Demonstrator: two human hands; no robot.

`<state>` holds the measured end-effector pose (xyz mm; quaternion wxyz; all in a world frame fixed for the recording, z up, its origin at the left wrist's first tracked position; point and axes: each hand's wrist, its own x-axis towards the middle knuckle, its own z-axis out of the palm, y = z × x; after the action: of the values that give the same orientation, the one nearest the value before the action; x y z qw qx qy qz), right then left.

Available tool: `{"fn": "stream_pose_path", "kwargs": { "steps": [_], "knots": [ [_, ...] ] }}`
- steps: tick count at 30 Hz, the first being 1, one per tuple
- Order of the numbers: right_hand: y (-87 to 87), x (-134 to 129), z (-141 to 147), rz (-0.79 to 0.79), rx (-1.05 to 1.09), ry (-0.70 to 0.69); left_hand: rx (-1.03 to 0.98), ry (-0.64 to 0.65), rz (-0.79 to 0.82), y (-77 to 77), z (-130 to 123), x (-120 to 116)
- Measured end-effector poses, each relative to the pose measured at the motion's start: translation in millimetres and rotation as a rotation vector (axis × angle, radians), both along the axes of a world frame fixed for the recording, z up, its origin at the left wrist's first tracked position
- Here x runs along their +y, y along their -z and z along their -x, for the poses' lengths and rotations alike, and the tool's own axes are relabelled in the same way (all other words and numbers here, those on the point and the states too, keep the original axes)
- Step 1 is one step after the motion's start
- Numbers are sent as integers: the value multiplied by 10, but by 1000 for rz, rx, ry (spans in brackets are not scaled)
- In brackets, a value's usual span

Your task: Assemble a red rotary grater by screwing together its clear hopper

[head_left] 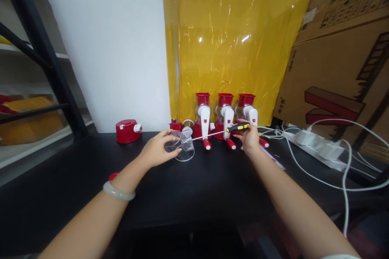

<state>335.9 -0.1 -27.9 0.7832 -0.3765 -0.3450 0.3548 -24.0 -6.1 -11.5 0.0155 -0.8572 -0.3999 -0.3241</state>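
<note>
Hands working over a black worktop [212, 186], seen from the head camera. Left hand [158, 150] is gripping a clear plastic housing [182, 147] that is lying on its side on the worktop, fingers curled over its top and left flank, grip pressed on it. Right hand [251, 138] is holding a screwdriver [225, 131] by its black-and-yellow handle, grip closed round it; the metal shaft is running leftward and its tip is sitting at the housing's open end. Just behind the hands, three red-and-white hand-crank grinders [225, 115] are standing upright in a row against a yellow plastic sheet [231, 40]. A red cap [127, 130] is resting well to the left, by the wall. White cables and a power strip [316, 147] are lying to the right, below a leaning cardboard box [343, 60]. A pale bangle [118, 191] is sitting on the left wrist.
</note>
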Motion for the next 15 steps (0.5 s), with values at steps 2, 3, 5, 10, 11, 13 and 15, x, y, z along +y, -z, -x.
{"fn": "stream_pose_path", "kwargs": {
  "steps": [2, 3, 5, 10, 11, 13, 15],
  "knots": [
    [6, 3, 2, -11, 2, 6, 2, -11, 5, 6, 2, 1],
    [8, 6, 4, -10, 3, 8, 3, -13, 8, 7, 2, 0],
    [9, 12, 7, -6, 5, 11, 1, -15, 9, 5, 3, -4],
    [8, 19, -2, 4, 17, 26, 1, -9, -3, 1, 6, -10],
    [9, 20, -4, 6, 19, 27, -1, -2, -7, 1, 7, -11],
    [11, 22, -8, 20, 24, 28, -10, 9, -11, 2, 9, -11],
    [16, 29, -10, 34, 27, 30, -16, 19, -14, 2, 9, -13]
  ]
}}
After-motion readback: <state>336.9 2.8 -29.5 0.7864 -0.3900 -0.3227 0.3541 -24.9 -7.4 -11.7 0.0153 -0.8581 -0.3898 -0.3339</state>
